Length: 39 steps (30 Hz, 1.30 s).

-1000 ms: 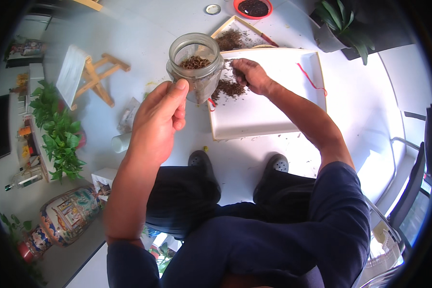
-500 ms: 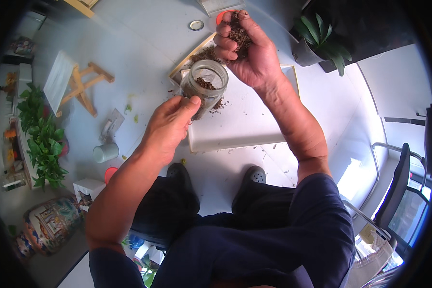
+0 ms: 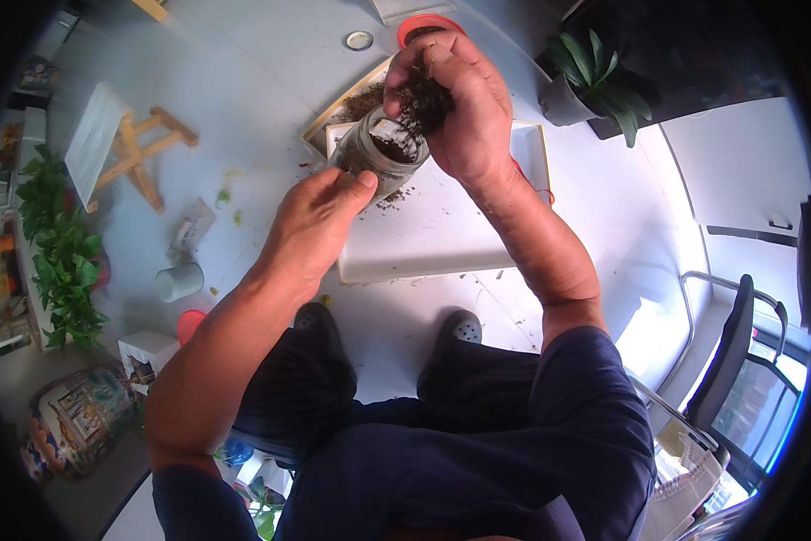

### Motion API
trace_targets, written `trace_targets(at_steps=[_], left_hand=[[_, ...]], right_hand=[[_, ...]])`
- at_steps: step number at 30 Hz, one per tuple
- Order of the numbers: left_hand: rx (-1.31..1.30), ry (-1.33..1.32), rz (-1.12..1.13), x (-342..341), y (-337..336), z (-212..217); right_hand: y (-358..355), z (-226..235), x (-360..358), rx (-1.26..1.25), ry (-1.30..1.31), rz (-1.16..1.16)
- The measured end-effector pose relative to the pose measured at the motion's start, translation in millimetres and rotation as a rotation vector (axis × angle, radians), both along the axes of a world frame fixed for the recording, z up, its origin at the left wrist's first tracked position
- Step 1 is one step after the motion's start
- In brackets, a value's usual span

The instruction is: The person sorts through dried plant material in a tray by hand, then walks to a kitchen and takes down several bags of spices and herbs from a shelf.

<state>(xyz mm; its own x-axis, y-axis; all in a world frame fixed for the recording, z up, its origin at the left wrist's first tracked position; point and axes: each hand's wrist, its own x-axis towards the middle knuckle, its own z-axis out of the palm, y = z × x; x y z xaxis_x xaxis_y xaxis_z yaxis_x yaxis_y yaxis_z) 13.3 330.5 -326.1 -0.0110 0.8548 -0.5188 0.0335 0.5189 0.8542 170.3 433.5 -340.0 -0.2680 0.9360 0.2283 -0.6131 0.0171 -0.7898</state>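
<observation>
My left hand (image 3: 320,212) grips a clear glass jar (image 3: 359,155) by its side, fingers wrapped round it and the thumb towards me. The jar leans to the right, with dark soil inside. Over its mouth, my right hand (image 3: 476,117) is cupped closed around a handful of dark, crumbly soil (image 3: 422,101), some of it hanging at the rim. Below both hands lies a shallow white tray (image 3: 423,266) with a pale wooden rim and scattered crumbs. Behind the jar, a second wooden-edged tray (image 3: 311,133) holds more soil, partly hidden.
Beyond my right hand stands a red bowl (image 3: 428,22) of dark material, with a round lid (image 3: 359,41) beside it. A potted plant (image 3: 572,99) is far right. At left are a folding wooden stool (image 3: 135,158) and a pale cup (image 3: 179,283). My shoes flank the near floor.
My right hand has lowered and moved left, bringing its soil to the jar's mouth. The jar is tilted more to the right, and the red bowl shows more. The whole view has shifted slightly.
</observation>
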Motion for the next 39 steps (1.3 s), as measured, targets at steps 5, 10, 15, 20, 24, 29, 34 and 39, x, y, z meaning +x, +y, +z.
trace_targets(at_steps=[5,10,15,20,24,29,34,39], left_hand=[[0.005,0.009,-0.019,2,4,-5],[-0.022,0.002,-0.018,6,7,-5],[-0.023,0.001,-0.027,9,8,-7],[-0.017,0.012,-0.046,10,8,-10],[-0.024,0.02,-0.033,10,9,-9],[-0.05,-0.005,-0.006,8,11,-6],[-0.058,-0.031,0.008,6,10,0],[-0.047,-0.054,0.03,8,10,5]], right_hand=[[2,-5,7,0.014,0.0,0.058],[3,-10,15,0.126,-0.076,0.068],[0,-11,16,0.178,-0.182,0.043],[5,-18,19,0.247,-0.205,0.069],[-4,-7,17,0.158,-0.24,0.121],[-8,-11,10,0.394,-0.331,0.056],[-4,-11,18,0.413,-0.375,0.102],[-18,-3,20,0.331,-0.35,0.119]])
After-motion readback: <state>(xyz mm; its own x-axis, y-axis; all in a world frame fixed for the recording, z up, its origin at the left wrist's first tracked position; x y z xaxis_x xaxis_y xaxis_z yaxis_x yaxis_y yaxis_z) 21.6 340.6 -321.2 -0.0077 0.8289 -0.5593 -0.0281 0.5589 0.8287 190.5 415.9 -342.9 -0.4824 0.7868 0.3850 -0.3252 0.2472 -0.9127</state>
